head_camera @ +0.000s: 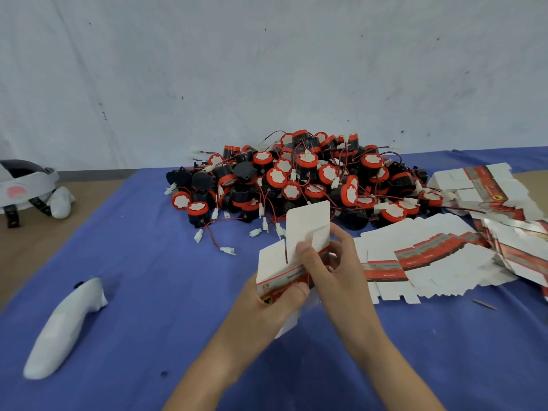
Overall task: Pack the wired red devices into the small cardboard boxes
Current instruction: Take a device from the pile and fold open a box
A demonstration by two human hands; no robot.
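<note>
Hands [332,271] round cardboard box [308,229] — (flaps up)

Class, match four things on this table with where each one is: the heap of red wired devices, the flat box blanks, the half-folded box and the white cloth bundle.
Things
1. heap of red-and-black round wired devices
2. flat printed cardboard box blanks
3. half-folded small white cardboard box
4. long white cloth bundle

Places
A. near left of the blue cloth
B. gripped by the left hand and right hand
C. far middle of the cloth
D. right side, fanned out

Pairs: 1-C, 2-D, 3-B, 4-A
</note>
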